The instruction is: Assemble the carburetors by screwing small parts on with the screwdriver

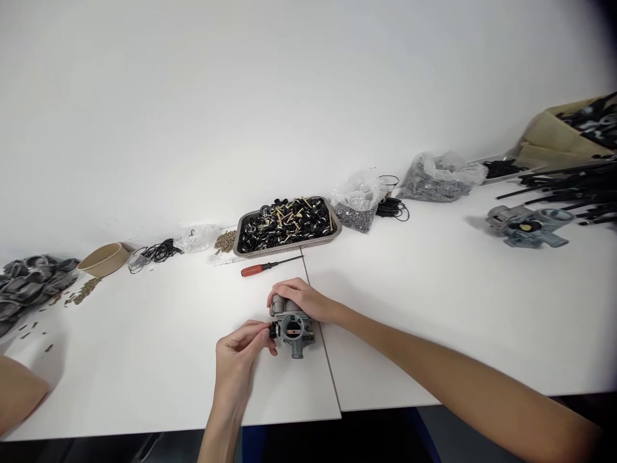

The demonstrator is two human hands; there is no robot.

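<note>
A grey metal carburetor [296, 341] rests on the white table in front of me, its round bore facing me. My right hand [301, 297] wraps over its top and right side. At its left side, my left hand [245, 344] pinches a small black cap-like part [274, 330] with thumb and fingers. That part touches the carburetor's side; whether it is seated there I cannot tell. Beyond the carburetor lies a screwdriver [263, 267] with a red and black handle.
A metal tray [237, 239] of black and brass parts stands behind. Plastic bags [441, 177] of small parts line the wall. A second carburetor [525, 225] sits right, near black tubes [573, 193]. Grey metal parts [33, 283] and a beige bowl [103, 260] are left, near another person's arm [19, 395].
</note>
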